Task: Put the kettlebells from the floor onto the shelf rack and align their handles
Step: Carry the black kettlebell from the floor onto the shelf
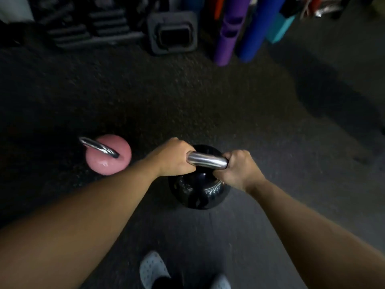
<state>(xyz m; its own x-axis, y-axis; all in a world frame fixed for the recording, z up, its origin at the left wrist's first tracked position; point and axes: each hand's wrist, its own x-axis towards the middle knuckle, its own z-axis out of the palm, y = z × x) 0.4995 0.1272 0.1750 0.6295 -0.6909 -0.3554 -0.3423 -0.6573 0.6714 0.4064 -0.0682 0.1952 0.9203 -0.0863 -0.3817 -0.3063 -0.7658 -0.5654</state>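
Note:
A large black kettlebell [199, 189] with a steel handle sits in front of me, low over the dark floor. My left hand [174, 157] grips the left end of that handle. My right hand [239, 168] grips its right end. I cannot tell whether the black kettlebell touches the floor. A smaller pink kettlebell [108, 158] stands on the floor to the left, its steel handle angled across its top, and no hand touches it. The shelf rack is not in view.
Dark rubber floor [187, 97] stretches ahead. Upright purple [228, 32] and blue [258, 28] rolled mats lean at the far right. A black step platform [173, 33] and stacked dark equipment [91, 24] stand at the back left. My light shoes [153, 270] show at the bottom.

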